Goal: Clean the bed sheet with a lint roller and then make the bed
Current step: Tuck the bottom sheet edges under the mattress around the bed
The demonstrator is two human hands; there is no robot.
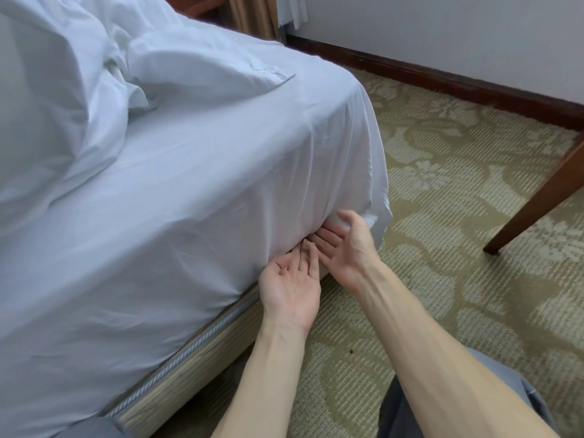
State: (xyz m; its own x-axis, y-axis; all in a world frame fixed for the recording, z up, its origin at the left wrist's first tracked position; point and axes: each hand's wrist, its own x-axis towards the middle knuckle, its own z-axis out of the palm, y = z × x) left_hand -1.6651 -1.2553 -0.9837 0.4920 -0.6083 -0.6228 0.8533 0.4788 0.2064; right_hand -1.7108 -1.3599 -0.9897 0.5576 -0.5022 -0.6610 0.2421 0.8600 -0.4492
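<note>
Because both palms face up with fingertips hidden at the bed's near corner, I judge the step in hand to be tucking the bed sheet [205, 184] under the mattress.

Left hand [290, 282]: flat, fingers straight, tips out of sight in the seam between sheet and bed base [196, 368]. Right hand [346, 248]: just beside it and nearer the corner, likewise flat, fingers pushed in, thumb lying against the cloth. Neither hand grips anything.

The sheet covers the mattress top and side and lies fairly smooth along the side. A loose fold [379, 197] hangs free at the corner, beyond the right hand. The duvet [63, 90] is bunched at the far side of the bed. Lint roller: not in view.

To do it well:
- Keep the fingers flat and slide them deep along the seam, working toward the corner.
- Pull slack downward before pushing in, or the top will probably crease.
- Lay the hanging fold flat against the side first, then tuck it.

Risk: thin cloth may drag back out with the hands, so withdraw them slowly and flat.
</note>
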